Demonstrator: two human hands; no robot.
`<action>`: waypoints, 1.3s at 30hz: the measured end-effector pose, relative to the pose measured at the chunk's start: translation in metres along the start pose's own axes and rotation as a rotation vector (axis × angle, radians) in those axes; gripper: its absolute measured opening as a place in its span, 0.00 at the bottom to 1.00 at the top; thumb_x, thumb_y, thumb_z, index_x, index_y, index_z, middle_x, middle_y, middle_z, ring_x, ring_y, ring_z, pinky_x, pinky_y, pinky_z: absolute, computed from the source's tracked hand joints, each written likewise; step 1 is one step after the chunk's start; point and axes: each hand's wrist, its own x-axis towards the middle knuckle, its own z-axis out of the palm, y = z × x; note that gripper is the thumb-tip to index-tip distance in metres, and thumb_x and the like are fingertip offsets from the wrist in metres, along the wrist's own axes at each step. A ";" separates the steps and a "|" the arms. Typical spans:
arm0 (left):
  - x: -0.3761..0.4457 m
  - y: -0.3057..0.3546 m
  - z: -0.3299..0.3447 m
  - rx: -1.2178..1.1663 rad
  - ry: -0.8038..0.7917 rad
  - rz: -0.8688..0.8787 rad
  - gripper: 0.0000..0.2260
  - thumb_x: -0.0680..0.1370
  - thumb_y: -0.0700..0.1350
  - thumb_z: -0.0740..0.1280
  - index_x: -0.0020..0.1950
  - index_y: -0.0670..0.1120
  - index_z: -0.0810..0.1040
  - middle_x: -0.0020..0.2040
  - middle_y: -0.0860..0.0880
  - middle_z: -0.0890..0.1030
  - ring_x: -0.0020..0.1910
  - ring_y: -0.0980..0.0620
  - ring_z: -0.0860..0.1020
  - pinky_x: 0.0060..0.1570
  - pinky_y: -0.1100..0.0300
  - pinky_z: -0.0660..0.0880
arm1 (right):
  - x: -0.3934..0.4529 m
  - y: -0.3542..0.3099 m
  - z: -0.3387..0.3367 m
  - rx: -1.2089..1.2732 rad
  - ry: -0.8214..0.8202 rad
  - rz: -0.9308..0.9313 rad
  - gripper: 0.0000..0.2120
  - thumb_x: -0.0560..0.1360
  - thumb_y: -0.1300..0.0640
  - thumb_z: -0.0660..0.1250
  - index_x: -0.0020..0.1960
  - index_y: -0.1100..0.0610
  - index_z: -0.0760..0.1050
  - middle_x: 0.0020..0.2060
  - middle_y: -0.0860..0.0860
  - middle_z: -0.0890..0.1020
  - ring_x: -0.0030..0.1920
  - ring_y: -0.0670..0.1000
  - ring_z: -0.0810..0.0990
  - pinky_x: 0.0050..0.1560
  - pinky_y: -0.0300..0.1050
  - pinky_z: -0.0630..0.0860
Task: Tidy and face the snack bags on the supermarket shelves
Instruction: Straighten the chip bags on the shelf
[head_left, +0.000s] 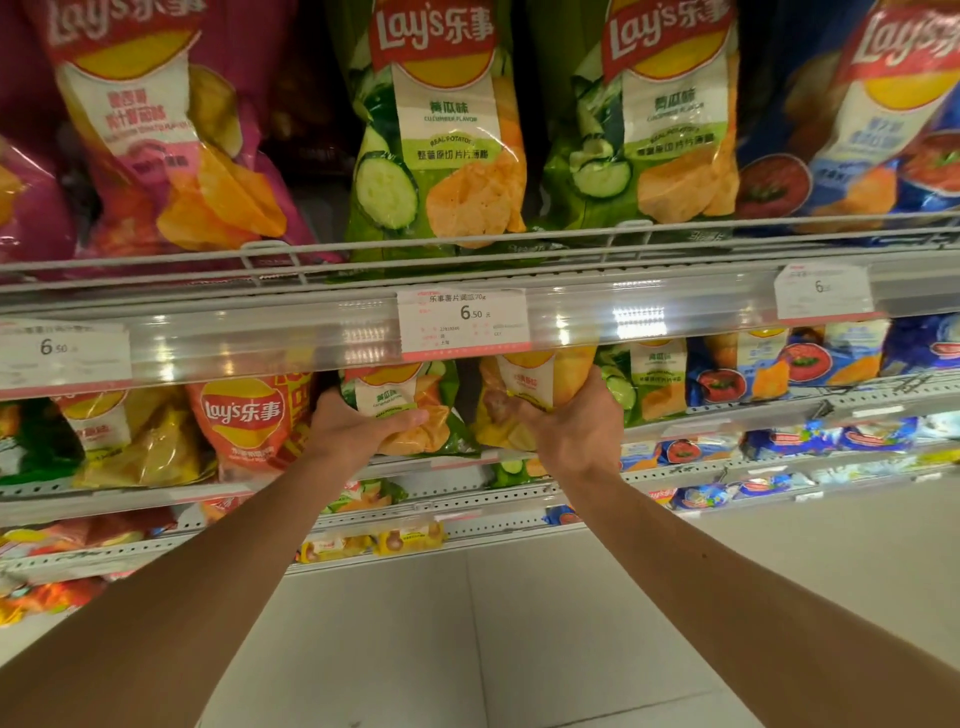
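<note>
Upper shelf, left to right: pink bag (171, 140), leaning; two green cucumber bags (441, 135), upright, fronts out; blue bag (883, 114), tilted. Judged mostly faced; pink and blue may want straightening.

Price rail (260, 345): three tags, centre tag (462, 325) reading 6.50.

Second shelf, left to right: yellow bag (140, 441) and red bag (249, 421), both slanted; small green bag (410, 410), gripped by the left hand (358, 428), thumb across its front; yellow-orange bag (524, 400), clasped from the side and below by the right hand (582, 426); further green and blue bags (727, 374) beyond.

Hands: apart, one bag each, both bags on the second shelf.

Lower shelves (493, 499): small packs lying jumbled; judged not yet tidied. Task looks mid-way.
</note>
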 end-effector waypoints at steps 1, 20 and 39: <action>0.000 0.001 0.003 0.012 0.017 -0.008 0.22 0.59 0.51 0.85 0.45 0.55 0.76 0.43 0.56 0.80 0.45 0.54 0.78 0.49 0.59 0.73 | -0.001 0.003 -0.009 0.038 -0.009 0.004 0.37 0.60 0.39 0.83 0.60 0.53 0.73 0.53 0.50 0.82 0.52 0.53 0.81 0.53 0.52 0.81; -0.028 0.050 0.127 0.123 0.230 0.026 0.30 0.60 0.58 0.83 0.52 0.40 0.79 0.50 0.43 0.82 0.55 0.43 0.79 0.54 0.45 0.78 | -0.016 0.121 -0.128 0.286 -0.028 0.121 0.26 0.61 0.49 0.83 0.55 0.42 0.75 0.48 0.42 0.83 0.49 0.48 0.83 0.51 0.56 0.83; -0.038 0.025 0.132 0.190 -0.089 0.101 0.36 0.61 0.52 0.84 0.63 0.46 0.73 0.61 0.47 0.80 0.59 0.47 0.79 0.60 0.50 0.76 | -0.047 0.127 -0.104 0.294 -0.189 0.106 0.35 0.61 0.51 0.84 0.64 0.51 0.76 0.50 0.43 0.85 0.49 0.44 0.84 0.44 0.38 0.81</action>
